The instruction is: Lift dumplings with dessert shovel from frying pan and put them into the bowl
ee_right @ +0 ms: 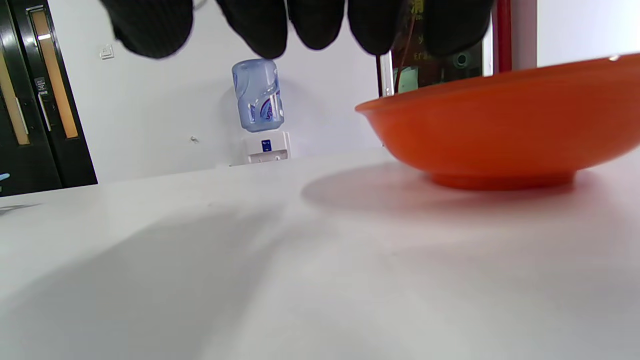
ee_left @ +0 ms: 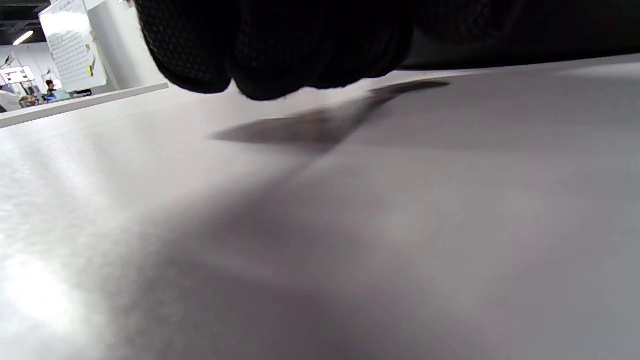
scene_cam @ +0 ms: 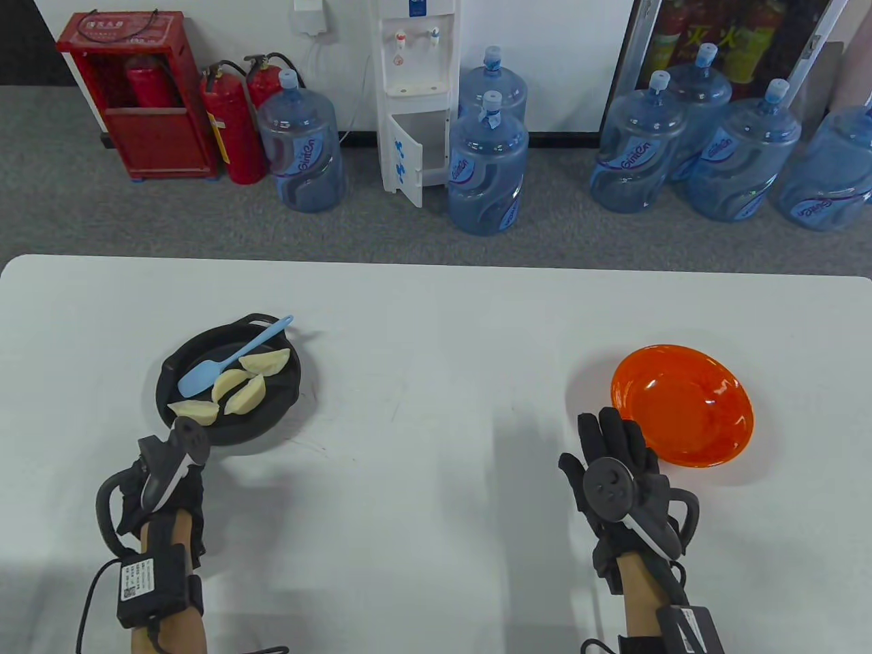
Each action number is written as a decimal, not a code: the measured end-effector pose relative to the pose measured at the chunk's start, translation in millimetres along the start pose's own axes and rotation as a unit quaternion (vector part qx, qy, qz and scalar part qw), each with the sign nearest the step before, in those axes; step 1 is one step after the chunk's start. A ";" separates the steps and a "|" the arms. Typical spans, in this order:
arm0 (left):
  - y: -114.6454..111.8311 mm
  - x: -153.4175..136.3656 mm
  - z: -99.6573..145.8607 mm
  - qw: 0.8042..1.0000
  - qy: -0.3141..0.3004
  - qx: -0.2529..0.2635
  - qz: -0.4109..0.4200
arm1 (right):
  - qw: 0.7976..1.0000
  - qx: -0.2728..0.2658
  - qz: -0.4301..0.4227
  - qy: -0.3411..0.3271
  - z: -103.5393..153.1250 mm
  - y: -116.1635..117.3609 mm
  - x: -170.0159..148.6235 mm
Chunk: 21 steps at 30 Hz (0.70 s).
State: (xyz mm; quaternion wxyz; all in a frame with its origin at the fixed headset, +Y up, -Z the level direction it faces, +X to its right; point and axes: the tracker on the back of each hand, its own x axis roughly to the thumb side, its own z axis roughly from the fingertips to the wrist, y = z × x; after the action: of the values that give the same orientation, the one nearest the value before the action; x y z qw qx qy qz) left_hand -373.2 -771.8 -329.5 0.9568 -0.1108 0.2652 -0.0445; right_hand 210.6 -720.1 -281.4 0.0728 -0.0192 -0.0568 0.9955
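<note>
Nearest me, at about 7 o'clock on the desk [scene_cam: 436,327], my left hand [scene_cam: 160,490] sits just short of the frying pan [scene_cam: 272,415]. Its fingers [ee_left: 270,45] look curled in the left wrist view, but whether they grip the pan's handle I cannot tell, since the tracker hides them from above. At about 5 o'clock my right hand [scene_cam: 613,470] hovers with its fingers [scene_cam: 616,429] straight and spread, holding nothing, the fingertips just beside the near-left rim of the orange bowl [scene_cam: 684,405]. In the right wrist view the bowl stands flat on the desk, and I see nothing inside it from above.

Further out at 10 o'clock, the black frying pan holds four pale dumplings [scene_cam: 242,392] clustered across its middle and near edge. The light blue dessert shovel [scene_cam: 225,361] lies in the pan, blade down by the dumplings, handle slanting out over the far rim toward 1 o'clock.

Beyond the desk, on the grey floor, stand water jugs [scene_cam: 487,167], a white dispenser [scene_cam: 415,95] and red fire extinguishers [scene_cam: 231,126].
</note>
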 end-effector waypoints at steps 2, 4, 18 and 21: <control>0.0 -0.8 0.6 1.000 -0.002 0.003 0.021 | 1.000 0.003 0.001 0.001 -0.3 0.6 0.0; 2.6 -1.1 0.9 0.999 -0.003 -0.001 0.040 | 1.000 0.006 0.002 0.001 -0.6 1.0 0.1; 40.0 25.1 24.8 0.992 -0.104 0.056 0.046 | 1.000 0.001 -0.009 0.011 -0.1 -2.2 -4.5; 47.6 31.1 35.2 0.987 -0.138 0.075 0.037 | 1.000 0.000 -0.008 0.010 -0.5 -1.7 -4.2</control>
State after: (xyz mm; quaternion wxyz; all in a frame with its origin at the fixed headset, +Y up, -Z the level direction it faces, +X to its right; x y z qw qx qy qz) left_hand -327.1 -723.4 -326.9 0.9908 -0.0342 0.1305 -0.0128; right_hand 215.1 -718.9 -281.6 0.0817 -0.0283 -0.0567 0.9946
